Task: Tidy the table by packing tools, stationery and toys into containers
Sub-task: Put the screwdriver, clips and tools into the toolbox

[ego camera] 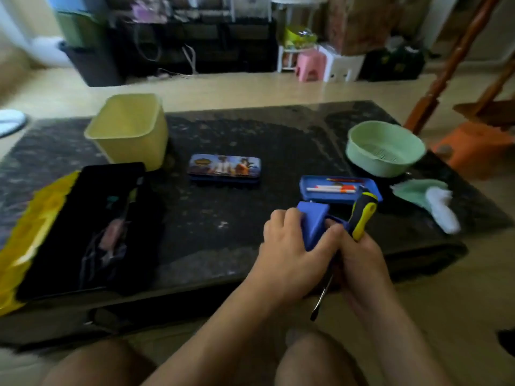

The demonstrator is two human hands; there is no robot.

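Packing tools: left hand (pixel 289 246) is clutching a blue plastic wedge (pixel 313 224), right hand (pixel 362 260) is gripping a yellow-and-black-handled screwdriver (pixel 363 215), probably heading for the open black toolbox (pixel 64 218) mid-left.

Glossy speckled stone table (pixel 250 140)

Just in front of the blue pencil tray (pixel 328 197), which holds a few pens (pixel 331 188), the left hand (pixel 289 246) grips a blue wedge-shaped block (pixel 312 224). Beside it, the right hand (pixel 359 257) holds a yellow-and-black screwdriver (pixel 362 215), handle tilted up toward the tray. Left of the tray on the dark surface (pixel 223 213) lies a printed pencil case (pixel 224 166). Farther left are a yellow bin (pixel 131 129) and an open black toolbox (pixel 83 227). Behind the tray to the right sits a green basket (pixel 386 147), and a green-and-white cloth (pixel 429 201) lies to the tray's right.
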